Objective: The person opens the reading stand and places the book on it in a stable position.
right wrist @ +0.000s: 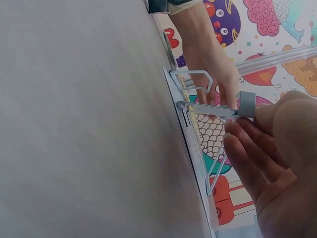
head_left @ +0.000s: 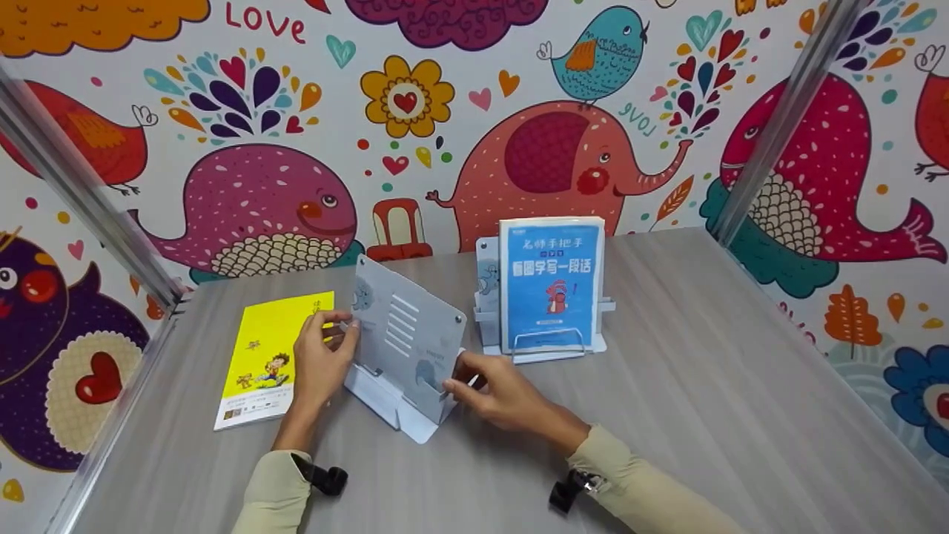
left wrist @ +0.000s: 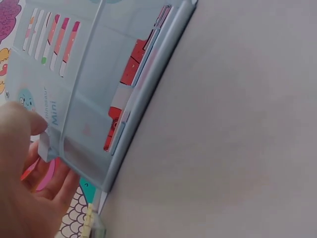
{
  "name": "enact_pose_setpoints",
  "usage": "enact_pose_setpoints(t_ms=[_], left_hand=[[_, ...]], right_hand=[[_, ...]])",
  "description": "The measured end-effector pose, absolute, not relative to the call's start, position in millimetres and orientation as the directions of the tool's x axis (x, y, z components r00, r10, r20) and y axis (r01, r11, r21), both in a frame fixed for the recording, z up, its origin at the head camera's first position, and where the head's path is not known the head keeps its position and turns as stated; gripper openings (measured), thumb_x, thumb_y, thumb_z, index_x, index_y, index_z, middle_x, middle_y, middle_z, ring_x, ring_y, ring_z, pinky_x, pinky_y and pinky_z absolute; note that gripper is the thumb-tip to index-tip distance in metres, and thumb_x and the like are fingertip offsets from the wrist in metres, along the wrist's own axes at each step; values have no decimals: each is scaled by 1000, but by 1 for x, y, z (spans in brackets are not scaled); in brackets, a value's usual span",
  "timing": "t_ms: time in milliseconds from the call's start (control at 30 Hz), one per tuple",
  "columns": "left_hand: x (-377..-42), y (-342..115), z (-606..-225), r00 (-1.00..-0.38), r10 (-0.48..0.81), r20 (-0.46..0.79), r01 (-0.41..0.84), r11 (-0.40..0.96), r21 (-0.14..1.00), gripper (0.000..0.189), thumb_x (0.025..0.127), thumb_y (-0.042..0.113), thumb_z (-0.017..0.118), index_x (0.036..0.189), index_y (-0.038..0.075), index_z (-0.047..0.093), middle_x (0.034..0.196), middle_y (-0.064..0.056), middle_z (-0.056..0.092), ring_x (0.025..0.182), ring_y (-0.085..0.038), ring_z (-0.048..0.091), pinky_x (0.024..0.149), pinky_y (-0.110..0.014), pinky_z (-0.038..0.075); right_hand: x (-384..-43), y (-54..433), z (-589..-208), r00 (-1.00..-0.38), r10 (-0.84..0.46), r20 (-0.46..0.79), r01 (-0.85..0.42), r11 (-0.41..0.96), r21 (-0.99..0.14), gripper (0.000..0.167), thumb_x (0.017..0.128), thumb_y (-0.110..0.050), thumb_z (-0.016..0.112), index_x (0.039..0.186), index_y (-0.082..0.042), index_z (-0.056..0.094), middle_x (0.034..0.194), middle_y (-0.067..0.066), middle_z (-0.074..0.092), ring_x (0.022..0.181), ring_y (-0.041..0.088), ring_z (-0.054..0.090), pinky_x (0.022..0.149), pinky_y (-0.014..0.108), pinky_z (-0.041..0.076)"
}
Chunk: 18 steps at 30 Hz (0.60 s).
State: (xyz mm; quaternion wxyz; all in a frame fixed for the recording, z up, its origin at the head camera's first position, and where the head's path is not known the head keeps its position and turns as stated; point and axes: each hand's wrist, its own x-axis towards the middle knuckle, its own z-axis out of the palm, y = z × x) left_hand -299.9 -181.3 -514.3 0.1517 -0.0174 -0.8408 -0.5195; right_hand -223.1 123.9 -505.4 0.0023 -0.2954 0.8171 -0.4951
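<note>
A pale grey-blue metal book stand (head_left: 437, 334) with slots and cartoon prints stands tilted on the table between my hands, its flat base (head_left: 371, 393) towards me. My left hand (head_left: 322, 360) is at its left edge; in the left wrist view the thumb and fingers pinch a small tab (left wrist: 44, 146) there. At the opposite edge, my right hand (head_left: 508, 393) pinches the tab (right wrist: 246, 104) on the stand's side strip, clearest in the right wrist view. No book rests on this stand.
Behind, a second stand (head_left: 487, 285) holds a blue-covered book (head_left: 552, 259) upright behind a wire retainer. A yellow book (head_left: 259, 341) lies flat on the wood-grain table (head_left: 667, 371) beside my left hand. Cartoon-printed panels (head_left: 445, 44) enclose the back and sides.
</note>
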Motion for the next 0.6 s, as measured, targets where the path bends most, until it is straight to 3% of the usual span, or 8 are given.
enact_pose_setpoints(t_ms=[133, 300, 600], left_hand=[[-296, -183, -515, -950, -149, 275, 174, 479, 860, 31, 108, 24, 68, 131, 5, 62, 131, -11, 62, 115, -26, 66, 106, -38, 57], [-288, -183, -515, -948, -163, 274, 162, 493, 855, 33, 108, 27, 66, 132, 5, 61, 132, -12, 61, 115, -26, 66, 97, -23, 52], [-277, -181, -515, -948, -194, 252, 125, 501, 856, 38, 108, 33, 67, 133, 6, 60, 131, -13, 60, 111, -27, 65, 98, -33, 54]], right_hand=[[-226, 124, -506, -836, -459, 301, -476, 336, -813, 38, 106, -28, 71, 143, -15, 68, 122, 0, 80, 91, 17, 76, 81, 35, 66], [-233, 128, -507, -866, -360, 347, -470, 349, -811, 24, 104, -25, 74, 125, -14, 80, 111, 1, 82, 84, 24, 78, 75, 34, 66], [-238, 125, -504, -913, -150, 379, -407, 395, -824, 12, 100, -19, 79, 110, -12, 83, 106, 1, 85, 85, 17, 81, 80, 25, 66]])
